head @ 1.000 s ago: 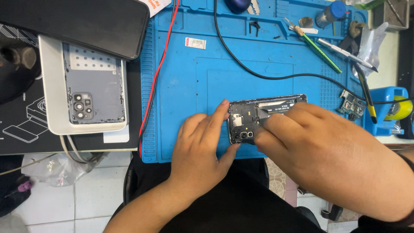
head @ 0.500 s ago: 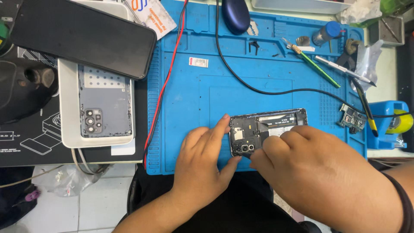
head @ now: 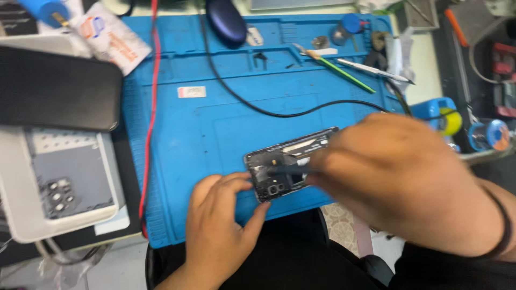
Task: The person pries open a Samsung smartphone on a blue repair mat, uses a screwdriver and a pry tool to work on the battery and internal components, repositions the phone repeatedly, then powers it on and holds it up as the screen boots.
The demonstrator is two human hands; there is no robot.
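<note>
- Your left hand [head: 223, 228] rests on the near edge of the blue work mat [head: 215, 123], thumb and fingers pinching the near-left end of the opened phone [head: 287, 164], so its grip is closed on that phone.
- The opened phone lies flat on the mat, back cover off, tilted so its far end points up and to the right; its camera cluster sits at the near-left corner, by your left thumb.
- Your right hand [head: 400, 180] covers the right end of the phone. It holds a thin dark tool [head: 287, 169] whose tip lies over the phone's insides; the hand is blurred, so you cannot tell exactly how the fingers grip it.
- A black cable [head: 279, 113] curves over the mat beyond the phone, and a red wire [head: 150, 107] runs down the mat's left edge.
- To the left, off the mat, a grey back cover [head: 67, 174] with camera holes lies on a white pad [head: 32, 228], with a black phone [head: 56, 88] beyond it.
- At the mat's far right lie a green-handled tool [head: 344, 72] and silver tweezers [head: 373, 71].
</note>
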